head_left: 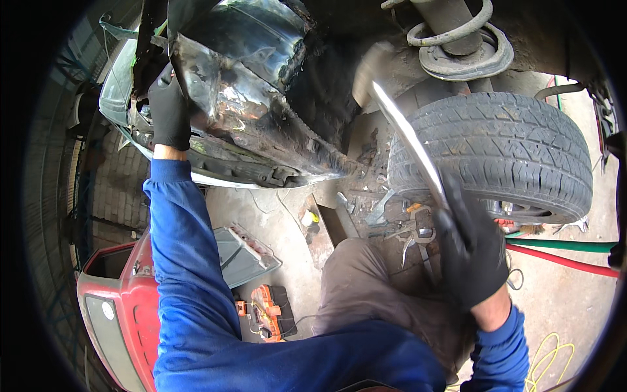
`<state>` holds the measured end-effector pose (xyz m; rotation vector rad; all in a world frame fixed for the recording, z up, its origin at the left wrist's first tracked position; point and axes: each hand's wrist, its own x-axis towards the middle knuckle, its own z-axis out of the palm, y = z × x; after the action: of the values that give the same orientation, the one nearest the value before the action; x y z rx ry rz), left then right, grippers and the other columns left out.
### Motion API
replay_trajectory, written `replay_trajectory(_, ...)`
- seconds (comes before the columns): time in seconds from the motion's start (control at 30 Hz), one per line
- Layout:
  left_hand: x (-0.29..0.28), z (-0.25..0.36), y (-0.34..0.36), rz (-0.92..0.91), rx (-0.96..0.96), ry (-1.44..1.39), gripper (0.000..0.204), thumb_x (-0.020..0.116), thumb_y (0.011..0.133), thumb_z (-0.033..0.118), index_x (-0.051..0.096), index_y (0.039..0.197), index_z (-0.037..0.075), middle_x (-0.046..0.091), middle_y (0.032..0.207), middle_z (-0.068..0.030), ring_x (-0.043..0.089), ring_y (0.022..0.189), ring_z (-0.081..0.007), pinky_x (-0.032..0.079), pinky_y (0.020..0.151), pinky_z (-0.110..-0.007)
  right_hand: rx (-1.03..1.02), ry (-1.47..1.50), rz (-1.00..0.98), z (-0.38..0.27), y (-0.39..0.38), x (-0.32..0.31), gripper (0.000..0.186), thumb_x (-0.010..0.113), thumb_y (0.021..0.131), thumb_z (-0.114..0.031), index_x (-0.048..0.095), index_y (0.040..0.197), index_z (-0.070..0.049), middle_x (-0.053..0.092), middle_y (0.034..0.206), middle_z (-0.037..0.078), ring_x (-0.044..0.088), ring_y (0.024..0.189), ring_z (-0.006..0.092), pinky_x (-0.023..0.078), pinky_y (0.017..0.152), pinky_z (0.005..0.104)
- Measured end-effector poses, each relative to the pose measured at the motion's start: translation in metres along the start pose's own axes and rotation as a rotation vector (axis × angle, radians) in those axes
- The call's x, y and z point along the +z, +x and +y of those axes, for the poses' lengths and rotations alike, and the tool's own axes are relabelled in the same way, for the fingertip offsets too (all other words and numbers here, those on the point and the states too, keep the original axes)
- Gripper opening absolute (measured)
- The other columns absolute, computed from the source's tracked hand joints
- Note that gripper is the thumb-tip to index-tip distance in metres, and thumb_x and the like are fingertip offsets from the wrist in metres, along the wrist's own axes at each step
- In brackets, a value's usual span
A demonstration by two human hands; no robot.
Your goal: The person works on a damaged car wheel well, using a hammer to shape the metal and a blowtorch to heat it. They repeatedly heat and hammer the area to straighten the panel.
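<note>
Metal panelling (245, 101), clasped by the left hand (170, 112), lies left of the right hand (471, 251) gripping a hammer (406, 132).

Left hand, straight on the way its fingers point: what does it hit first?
Most likely the dented metal panel. The left hand points up the picture along the panel's edge, and its fingers look to be against it. Fingertips are partly hidden, so exact contact and depth are unclear.

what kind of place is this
Probably a car repair or body shop: rough, bare-metal bodywork and an exposed tyre are close by, the gloved right hand grips a hammer-like tool, and a red vehicle stands at the left.
</note>
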<state>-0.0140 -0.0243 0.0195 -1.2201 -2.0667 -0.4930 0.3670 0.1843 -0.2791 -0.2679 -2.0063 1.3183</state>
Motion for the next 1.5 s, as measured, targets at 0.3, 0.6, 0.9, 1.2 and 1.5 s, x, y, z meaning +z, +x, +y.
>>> replay_trajectory(0.3, 0.0, 0.014, -0.006, -0.039, -0.274, -0.141, 0.036, 0.05, 0.11, 0.014, 0.064, 0.136, -0.007, 0.067, 0.133, -0.0181, 0.062, 0.123, -0.0302, 0.046, 0.109, -0.04, -0.182, 0.043, 0.079, -0.017, 0.116, 0.01, 0.046, 0.063, 0.105, -0.012, 0.064, 0.15, 0.0, 0.073, 0.137, 0.026, 0.073, 0.123, 0.0387, 0.056, 0.105, 0.0417)
replay_trajectory(0.6, -0.002, 0.01, -0.008, 0.121, -0.267, -0.08, 0.027, 0.06, 0.11, 0.025, 0.075, 0.105, 0.004, 0.067, 0.088, 0.0027, 0.059, 0.076, -0.0082, 0.045, 0.068, -0.027, -0.425, -0.1, 0.173, 0.006, 0.171, 0.018, 0.037, 0.067, 0.105, -0.013, 0.073, 0.139, -0.002, 0.077, 0.129, 0.021, 0.077, 0.107, 0.0328, 0.059, 0.096, 0.0377)
replay_trajectory(0.9, -0.006, -0.002, -0.01, 0.119, 0.085, 0.389, 0.031, 0.053, 0.112, 0.025, 0.07, 0.109, 0.0, 0.069, 0.094, -0.0055, 0.064, 0.086, -0.0179, 0.051, 0.081, -0.033, -0.35, 0.111, 0.12, 0.008, 0.183, 0.016, 0.03, 0.068, 0.104, -0.006, 0.075, 0.133, -0.001, 0.078, 0.129, 0.017, 0.075, 0.111, 0.025, 0.058, 0.101, 0.0336)
replay_trajectory(1.2, -0.011, 0.003, -0.011, 0.139, -0.098, 0.154, 0.019, 0.058, 0.105, 0.015, 0.07, 0.102, 0.0, 0.072, 0.096, -0.011, 0.069, 0.087, -0.0284, 0.054, 0.078, -0.039, -0.506, -0.347, 0.03, -0.006, 0.194, -0.001, 0.03, 0.065, 0.107, -0.005, 0.074, 0.135, -0.002, 0.075, 0.138, 0.013, 0.074, 0.115, 0.0181, 0.059, 0.1, 0.0319)
replay_trajectory(1.5, -0.01, 0.004, -0.013, 0.121, 0.338, 0.554, 0.025, 0.053, 0.111, 0.016, 0.065, 0.097, -0.001, 0.064, 0.09, -0.0045, 0.059, 0.082, -0.0172, 0.049, 0.077, -0.035, -0.209, -0.06, -0.104, 0.005, 0.188, -0.007, 0.035, 0.072, 0.1, -0.002, 0.073, 0.135, -0.003, 0.077, 0.13, 0.013, 0.075, 0.103, 0.0208, 0.061, 0.09, 0.0346)
